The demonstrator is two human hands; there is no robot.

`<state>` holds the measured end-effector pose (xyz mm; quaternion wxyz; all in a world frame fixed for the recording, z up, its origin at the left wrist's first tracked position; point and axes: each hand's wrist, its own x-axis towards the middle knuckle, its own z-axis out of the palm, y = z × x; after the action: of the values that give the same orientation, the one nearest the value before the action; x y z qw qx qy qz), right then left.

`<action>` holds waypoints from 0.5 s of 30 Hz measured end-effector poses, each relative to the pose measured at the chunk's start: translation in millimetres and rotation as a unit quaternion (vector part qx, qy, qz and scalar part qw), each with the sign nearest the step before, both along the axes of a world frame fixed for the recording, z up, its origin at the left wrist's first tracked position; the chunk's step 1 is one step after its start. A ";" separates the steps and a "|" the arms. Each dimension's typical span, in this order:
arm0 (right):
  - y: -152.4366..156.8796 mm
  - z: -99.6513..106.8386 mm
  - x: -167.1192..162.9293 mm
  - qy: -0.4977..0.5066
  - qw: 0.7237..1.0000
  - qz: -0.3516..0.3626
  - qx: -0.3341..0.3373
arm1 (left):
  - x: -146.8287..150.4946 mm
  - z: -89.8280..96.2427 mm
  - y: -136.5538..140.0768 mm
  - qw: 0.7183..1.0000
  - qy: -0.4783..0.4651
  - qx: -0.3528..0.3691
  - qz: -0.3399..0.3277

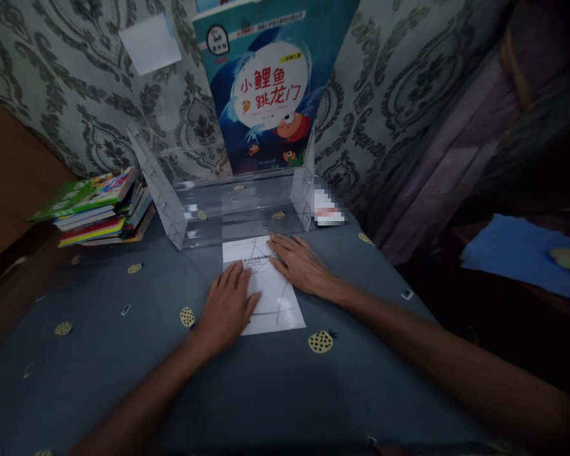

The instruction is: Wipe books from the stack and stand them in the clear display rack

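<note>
A white printed booklet or sheet (278,307) with dark lettering and thin curved lines lies flat on the table. My left hand (228,301) rests on its left edge, fingers stretched out. Across the upper right edge lies my right hand (299,263), flat with its fingers extended over the paper. Just behind the paper stands a clear acrylic stand (204,202). A blue picture book (270,82) with a red fish and Chinese title leans upright at the stand's back. Whether the white item has one page or several, I cannot tell.
A stack of books (99,212) sits left of the stand. The table (137,354) has a dark cloth with pineapple prints. Behind it is a patterned wall (361,95) with a white card (151,45). A curtain (437,158) and blue cloth (522,253) are at right.
</note>
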<state>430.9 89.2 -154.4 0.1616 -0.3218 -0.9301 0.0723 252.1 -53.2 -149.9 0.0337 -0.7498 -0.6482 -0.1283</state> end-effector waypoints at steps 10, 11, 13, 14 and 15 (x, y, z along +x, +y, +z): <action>-1.9 2.7 -3.0 -0.031 0.999 -0.010 -0.002 | -68.8 -4.5 43.1 0.995 -0.093 0.011 0.016; -2.2 3.0 -3.1 -0.034 0.999 -0.011 -0.001 | -68.8 -4.1 41.6 0.996 -0.092 0.009 0.012; -3.1 3.4 -3.1 -0.036 0.999 -0.012 0.000 | -64.3 -2.2 33.2 0.997 -0.074 0.000 0.003; -3.5 3.3 -3.0 -0.037 0.999 -0.014 0.001 | -60.3 -0.7 26.3 0.998 -0.059 -0.007 -0.003; -3.8 3.2 -2.9 -0.037 0.999 -0.015 0.001 | -55.5 0.9 17.8 0.999 -0.043 -0.016 -0.012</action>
<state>428.0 85.4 -151.2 0.1289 -0.3384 -0.9304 0.0573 196.6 -35.3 -149.0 -0.0077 -0.7518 -0.6419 -0.1508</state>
